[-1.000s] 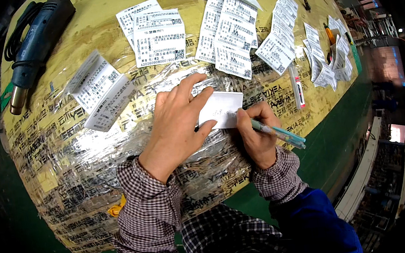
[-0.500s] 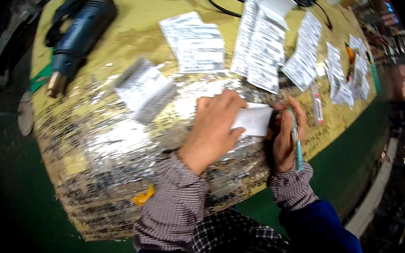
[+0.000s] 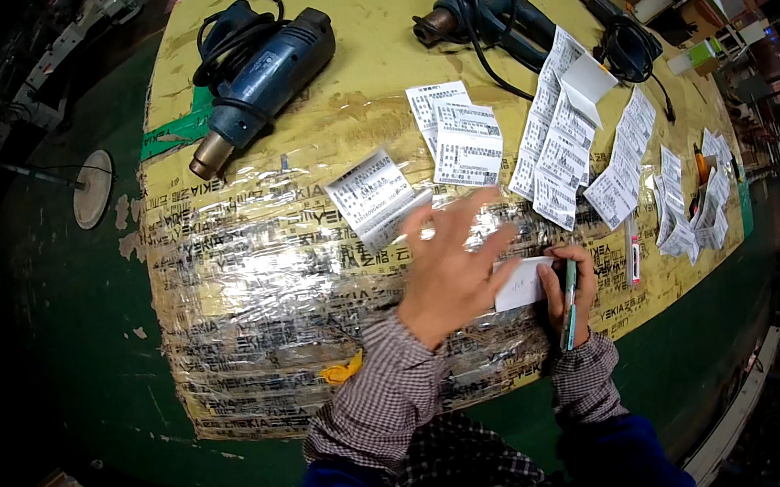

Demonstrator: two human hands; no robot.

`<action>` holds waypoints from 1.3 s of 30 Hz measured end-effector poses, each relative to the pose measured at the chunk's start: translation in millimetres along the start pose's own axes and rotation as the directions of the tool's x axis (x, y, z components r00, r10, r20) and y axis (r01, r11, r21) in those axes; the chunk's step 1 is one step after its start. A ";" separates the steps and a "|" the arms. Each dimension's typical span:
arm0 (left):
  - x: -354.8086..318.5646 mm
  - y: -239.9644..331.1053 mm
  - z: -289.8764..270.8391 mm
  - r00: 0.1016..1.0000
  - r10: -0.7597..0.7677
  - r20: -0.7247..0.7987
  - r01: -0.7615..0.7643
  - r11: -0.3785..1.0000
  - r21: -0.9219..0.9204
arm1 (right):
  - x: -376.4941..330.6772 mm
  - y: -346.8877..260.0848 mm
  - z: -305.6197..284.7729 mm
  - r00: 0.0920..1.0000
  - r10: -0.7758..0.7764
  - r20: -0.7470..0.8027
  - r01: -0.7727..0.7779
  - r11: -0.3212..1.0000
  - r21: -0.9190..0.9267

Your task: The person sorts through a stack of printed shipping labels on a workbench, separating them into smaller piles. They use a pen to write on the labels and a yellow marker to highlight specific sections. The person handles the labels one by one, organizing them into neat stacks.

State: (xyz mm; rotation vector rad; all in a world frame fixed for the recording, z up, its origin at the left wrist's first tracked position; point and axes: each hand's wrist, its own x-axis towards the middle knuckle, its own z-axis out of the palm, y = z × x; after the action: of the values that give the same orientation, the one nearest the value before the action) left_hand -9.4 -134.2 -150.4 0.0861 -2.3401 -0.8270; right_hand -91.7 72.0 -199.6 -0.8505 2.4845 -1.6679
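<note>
My left hand (image 3: 456, 270) is raised over the table with its fingers spread, somewhat blurred, and holds nothing. My right hand (image 3: 573, 285) closes round a light blue-green pen (image 3: 570, 305). Its thumb lies at the right edge of a small white paper slip (image 3: 518, 288) bearing a few faint handwritten marks. Whether the thumb pinches the slip or only rests against it, I cannot tell. Just beyond my left fingers lies a creased printed paper slip (image 3: 370, 191).
Heat guns lie at the far side: a blue one (image 3: 270, 74) at left, another (image 3: 497, 0) with a coiled cord. Several printed slips (image 3: 467, 143) spread rightward across the tape-covered yellow tabletop (image 3: 224, 306). A small red-and-white tube (image 3: 634, 259) and yellow scrap (image 3: 342, 369) lie nearer.
My left hand has come off the small white slip and its fingers have spread. The right hand still holds the pen beside the slip. The whole view has shifted.
</note>
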 end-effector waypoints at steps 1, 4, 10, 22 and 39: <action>4.3 -4.1 -15.1 0.992 -0.070 -0.104 0.079 0.993 0.091 | -0.3 4.5 -1.2 1.000 -0.016 0.001 0.016 1.000 0.020; 5.3 -35.4 -41.8 0.949 -0.248 -0.193 0.296 0.913 0.280 | 1.1 5.7 -3.7 0.999 -0.040 0.016 0.039 0.997 0.061; -15.9 -61.1 -40.5 0.920 -0.371 0.123 0.327 0.903 0.280 | -0.1 0.6 -2.5 0.998 0.058 0.019 -0.060 0.994 0.095; -10.5 -85.8 -36.1 0.769 -0.632 -0.096 0.613 0.772 -0.168 | 1.1 3.1 -4.3 1.000 0.029 -0.007 -0.027 0.989 0.148; -12.7 -86.4 -51.1 0.916 -0.365 0.168 0.397 0.886 -0.240 | 27.9 -27.2 -6.0 0.933 0.105 0.345 -0.138 0.988 0.071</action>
State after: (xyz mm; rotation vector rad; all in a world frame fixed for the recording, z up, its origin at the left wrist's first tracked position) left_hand 18.6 -227.5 -177.6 0.4029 -2.3279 -1.3727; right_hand -105.9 56.9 -166.0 -0.8694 2.1628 -1.4422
